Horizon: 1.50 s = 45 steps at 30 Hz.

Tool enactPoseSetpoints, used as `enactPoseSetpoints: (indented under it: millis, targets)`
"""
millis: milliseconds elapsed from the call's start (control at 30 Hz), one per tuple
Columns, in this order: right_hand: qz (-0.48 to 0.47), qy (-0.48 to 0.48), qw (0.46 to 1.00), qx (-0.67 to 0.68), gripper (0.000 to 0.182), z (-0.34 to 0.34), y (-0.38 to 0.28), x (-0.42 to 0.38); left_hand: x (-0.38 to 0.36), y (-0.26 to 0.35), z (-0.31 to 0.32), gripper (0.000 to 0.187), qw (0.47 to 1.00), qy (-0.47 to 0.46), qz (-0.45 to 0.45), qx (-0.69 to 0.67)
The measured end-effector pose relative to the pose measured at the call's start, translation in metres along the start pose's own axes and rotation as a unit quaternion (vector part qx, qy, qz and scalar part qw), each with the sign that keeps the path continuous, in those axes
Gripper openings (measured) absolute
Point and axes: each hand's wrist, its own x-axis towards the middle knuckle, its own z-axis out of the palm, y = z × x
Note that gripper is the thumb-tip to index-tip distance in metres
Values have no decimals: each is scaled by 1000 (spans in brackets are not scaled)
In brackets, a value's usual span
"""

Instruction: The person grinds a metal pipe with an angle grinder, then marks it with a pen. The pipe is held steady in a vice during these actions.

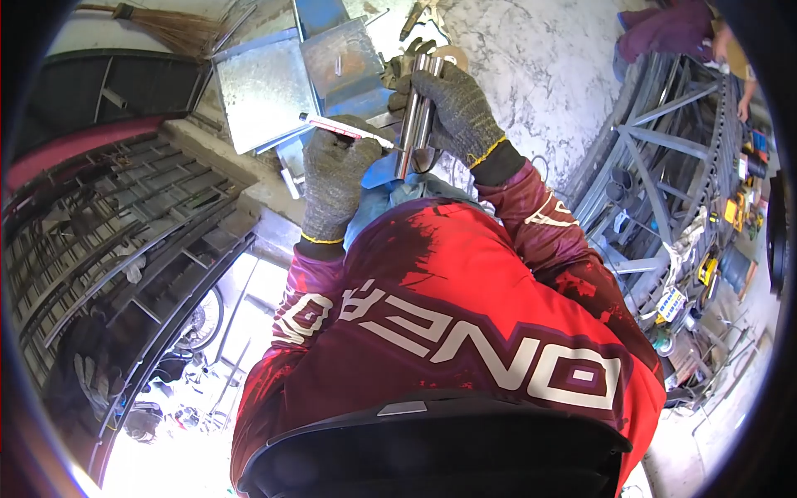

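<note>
My left hand, in a dark grey knit glove, is closed on a white marker pen with red print. The pen points right, its tip right at the lower part of a shiny metal tube. My right hand, gloved alike with a yellow-edged cuff, grips this tube from the right, near its upper end. The tube stands slanted in front of my body, its lower end over my blue trousers. Behind the tube's upper end is a dark, glove-like bundle, partly hidden.
Flat metal sheets lie ahead to the left, with a broom beyond. A round disc lies past my right hand. Metal racks stand left; steel bars and a truss run along the right. Another person is at upper right.
</note>
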Motion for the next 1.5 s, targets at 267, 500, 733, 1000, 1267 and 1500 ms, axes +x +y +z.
enactPoseSetpoints:
  millis: [267,500,733,1000,1267,1500]
  targets:
    - [-12,29,1000,-1,17,7,-4,3,-2,7,10,14,997,66,-14,-25]
    - [-42,40,998,-6,18,10,-3,1,0,2,15,12,997,83,0,-6]
    - [-44,42,998,-19,19,10,-4,-2,1,-5,18,13,996,79,26,-28]
    - [-46,41,998,-21,19,10,-6,-1,2,-11,19,20,996,85,36,-18]
    - [-51,46,997,-33,18,11,-8,0,3,-13,20,20,995,93,45,-18]
    - [-56,44,997,-30,18,11,-8,-1,5,-12,21,15,995,87,40,-11]
